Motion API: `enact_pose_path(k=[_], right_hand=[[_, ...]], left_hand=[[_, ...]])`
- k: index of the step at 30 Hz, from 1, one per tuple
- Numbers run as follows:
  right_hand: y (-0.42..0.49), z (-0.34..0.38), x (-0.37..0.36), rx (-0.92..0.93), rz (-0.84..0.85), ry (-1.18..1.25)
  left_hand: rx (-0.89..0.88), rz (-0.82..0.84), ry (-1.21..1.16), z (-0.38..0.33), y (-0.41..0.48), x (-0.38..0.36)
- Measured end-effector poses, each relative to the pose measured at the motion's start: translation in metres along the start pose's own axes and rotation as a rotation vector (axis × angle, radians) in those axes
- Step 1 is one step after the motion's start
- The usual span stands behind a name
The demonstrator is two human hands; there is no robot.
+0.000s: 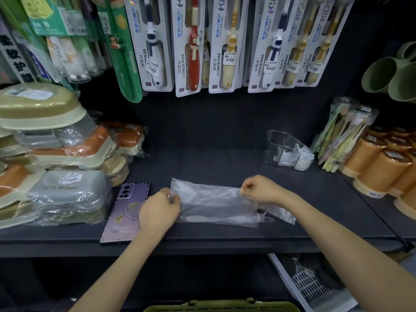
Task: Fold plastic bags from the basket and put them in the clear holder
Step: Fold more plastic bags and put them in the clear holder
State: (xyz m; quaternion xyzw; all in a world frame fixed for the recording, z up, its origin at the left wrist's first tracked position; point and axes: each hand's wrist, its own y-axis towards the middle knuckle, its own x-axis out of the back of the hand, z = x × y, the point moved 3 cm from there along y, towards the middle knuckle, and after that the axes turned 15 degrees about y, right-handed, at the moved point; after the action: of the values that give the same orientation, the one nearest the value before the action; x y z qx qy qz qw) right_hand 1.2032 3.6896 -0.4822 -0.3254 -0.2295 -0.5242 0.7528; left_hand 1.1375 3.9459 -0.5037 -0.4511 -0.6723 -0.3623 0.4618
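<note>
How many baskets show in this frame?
2. A green basket sits at the bottom edge, mostly cut off; a white latticed basket lies under the shelf at lower right. Others may be hidden out of frame.

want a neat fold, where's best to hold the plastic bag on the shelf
Probably near its two ends, from above: the plastic bag lies flat and lengthwise across the shelf, and the left hand and right hand pinch it there.
</note>
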Motion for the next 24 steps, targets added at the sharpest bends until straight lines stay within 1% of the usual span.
enact_pose_path(k=[3, 5, 7, 8, 9, 11, 12, 15, 17, 20, 24], right_hand=[[0.002, -0.003, -0.002, -0.016, 0.037, 0.049], [0.002, -0.004, -0.002, -0.017, 0.055, 0.075], [0.003, -0.003, 0.000, -0.013, 0.073, 0.079], [0.004, -0.003, 0.000, -0.016, 0.083, 0.083], [0.004, -0.003, 0.000, -0.020, 0.091, 0.090], [0.005, -0.003, 0.000, -0.024, 0.097, 0.102], [0.005, -0.003, 0.000, -0.025, 0.100, 0.107], [0.004, -0.003, 0.001, -0.035, 0.122, 0.144], [0.003, -0.004, 0.002, -0.048, 0.141, 0.182], [0.002, -0.009, 0.007, -0.048, 0.151, 0.227], [0.000, -0.028, 0.029, -0.028, 0.053, 0.236]], left_hand=[[-0.011, -0.027, 0.076, 0.000, 0.002, 0.001], [-0.060, -0.183, 0.197, -0.002, 0.003, 0.006], [-0.197, -0.337, 0.341, -0.007, 0.002, 0.005], [-0.279, -0.404, 0.355, -0.009, 0.002, 0.002], [-0.382, -0.418, 0.336, -0.011, 0.003, -0.004], [-0.579, -0.340, 0.258, -0.016, 0.003, -0.015], [-0.630, -0.260, 0.234, -0.017, 0.002, -0.023], [-0.637, 0.013, 0.256, -0.018, 0.000, -0.035], [-0.596, 0.121, 0.291, -0.017, 0.001, -0.039], [-0.579, 0.162, 0.357, -0.018, 0.001, -0.037], [-0.585, 0.191, 0.408, -0.019, 0.000, -0.037]])
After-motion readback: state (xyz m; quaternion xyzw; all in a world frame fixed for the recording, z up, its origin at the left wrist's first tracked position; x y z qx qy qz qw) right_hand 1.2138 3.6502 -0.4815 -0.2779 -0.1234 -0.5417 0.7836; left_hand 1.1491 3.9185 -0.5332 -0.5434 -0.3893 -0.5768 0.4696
